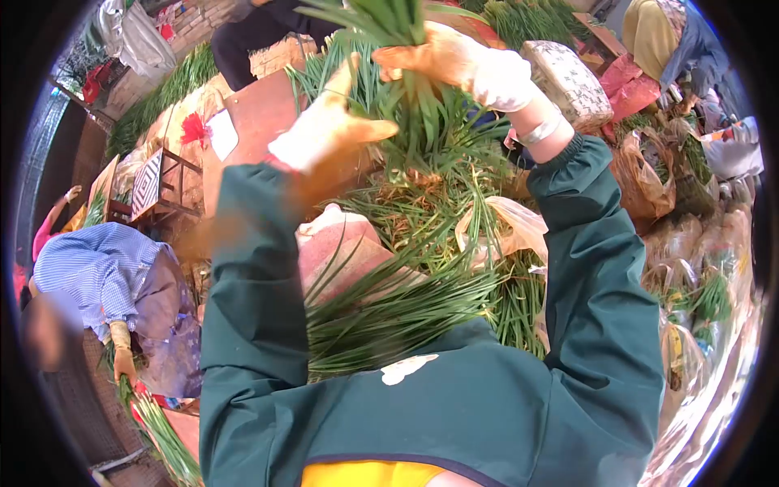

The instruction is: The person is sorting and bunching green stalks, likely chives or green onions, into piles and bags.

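My right hand (442, 58), in an orange-palmed glove with a white cuff, is wrapped round a bunch of chives (385, 20) held up at the top of the view. The leaves run past the top edge, and the lower ends hang over the heap. My left hand (334, 118), gloved the same way, is just left of the bunch and apart from it, thumb and fingers spread with nothing in them. Below both hands lies a loose heap of chives (422, 203), its leaves mixed with yellowish trimmings. More long chives (398, 300) lie across my lap.
A pink sack (341, 243) and a thin plastic bag (511, 223) lie by the heap. On the left a person in a checked shirt (97, 264) holds greens. A patterned cushion (568, 85) and a wooden stool (154, 187) stand beyond. Clear plastic bags (706, 268) line the right.
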Demonstrator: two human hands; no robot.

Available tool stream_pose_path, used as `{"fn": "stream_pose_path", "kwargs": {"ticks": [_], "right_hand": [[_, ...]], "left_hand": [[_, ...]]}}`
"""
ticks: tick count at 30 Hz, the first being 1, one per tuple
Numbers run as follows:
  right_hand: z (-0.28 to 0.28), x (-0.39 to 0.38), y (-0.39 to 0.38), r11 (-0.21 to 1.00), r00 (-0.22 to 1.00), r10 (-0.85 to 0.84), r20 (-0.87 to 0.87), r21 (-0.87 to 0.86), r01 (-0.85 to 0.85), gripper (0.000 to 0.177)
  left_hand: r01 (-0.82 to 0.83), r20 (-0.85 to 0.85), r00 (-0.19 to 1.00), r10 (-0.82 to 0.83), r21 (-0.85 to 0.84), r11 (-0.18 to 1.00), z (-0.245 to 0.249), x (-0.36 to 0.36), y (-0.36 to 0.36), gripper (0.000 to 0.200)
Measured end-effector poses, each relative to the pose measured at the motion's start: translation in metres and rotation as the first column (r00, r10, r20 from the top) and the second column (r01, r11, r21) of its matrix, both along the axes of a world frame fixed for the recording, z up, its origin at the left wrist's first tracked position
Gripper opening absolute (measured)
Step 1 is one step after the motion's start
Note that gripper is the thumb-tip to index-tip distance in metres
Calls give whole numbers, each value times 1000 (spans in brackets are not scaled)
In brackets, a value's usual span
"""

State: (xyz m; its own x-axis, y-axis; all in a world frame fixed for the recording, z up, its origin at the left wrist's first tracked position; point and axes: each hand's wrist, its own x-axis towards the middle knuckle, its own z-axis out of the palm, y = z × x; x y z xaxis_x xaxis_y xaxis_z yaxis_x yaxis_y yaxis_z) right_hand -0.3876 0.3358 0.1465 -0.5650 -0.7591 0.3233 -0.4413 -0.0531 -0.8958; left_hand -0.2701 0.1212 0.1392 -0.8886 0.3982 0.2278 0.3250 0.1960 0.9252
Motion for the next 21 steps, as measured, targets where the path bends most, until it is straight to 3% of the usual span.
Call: {"fn": "stream_pose_path", "kwargs": {"ticks": [1, 3, 4, 5, 6, 7, 8, 9, 12, 13, 14, 15, 17, 18, 19, 21], "right_hand": [[-6, -16, 0, 996, 953, -59, -297, 39, 74, 31], [46, 30, -23, 983, 869, -79, -489, 108, 150, 32], [40, 27, -20, 982, 869, -89, -486, 105, 160, 32], [30, 22, -15, 969, 589, -182, -788, -42, 244, 34], [20, 17, -9, 903, 186, -350, -918, -278, 328, 36], [40, 21, -23, 963, 547, -191, -815, -49, 264, 37], [52, 31, -30, 967, 649, -144, -747, 32, 251, 37], [58, 41, -37, 966, 680, -125, -722, 68, 249, 37], [68, 77, -13, 960, 674, -127, -728, 80, 267, 38], [74, 90, 5, 955, 683, -135, -718, 91, 283, 39], [76, 109, 39, 940, 689, -165, -706, 99, 327, 39], [77, 127, 71, 914, 698, -209, -686, 117, 388, 39], [66, 153, 141, 821, 716, -327, -617, 190, 539, 40], [53, 165, 179, 751, 713, -397, -578, 242, 615, 41], [33, 175, 212, 675, 707, -466, -532, 303, 672, 41], [-31, 204, 270, 492, 657, -618, -432, 439, 752, 42]], "left_hand": [[58, -16, 998, -59, -56, 997, -2, -18, 11, 101], [109, 230, 945, -231, 446, 888, -14, -22, 38, 46], [144, 185, 936, -299, 574, 806, -14, -22, 45, 42], [183, 131, 921, -368, 688, 703, -13, -22, 52, 38], [110, 147, 946, -290, 693, 712, -11, -20, 57, 33], [37, 164, 964, -209, 696, 717, -8, -18, 61, 28], [5, 108, 989, -105, 669, 743, -19, -29, 60, 26], [-38, 53, 999, 6, 640, 767, -29, -39, 59, 25], [-196, 356, 905, -234, 836, 513, -1, 7, 71, 31], [-214, 383, 886, -261, 838, 503, 9, 16, 68, 33], [-81, 60, 997, 55, 662, 745, 2, 5, 49, 34], [-74, -360, 906, 223, 386, 920, -7, -10, 26, 36], [-131, -128, 967, 222, 498, 857, -6, -20, 2, 44], [-330, 489, 864, -122, 732, 596, 3, -10, -10, 50], [-93, 418, 795, -439, 800, 593, -1, -7, -24, 49], [51, 508, 746, -429, 600, 798, 7, 4, -63, 45]]}}
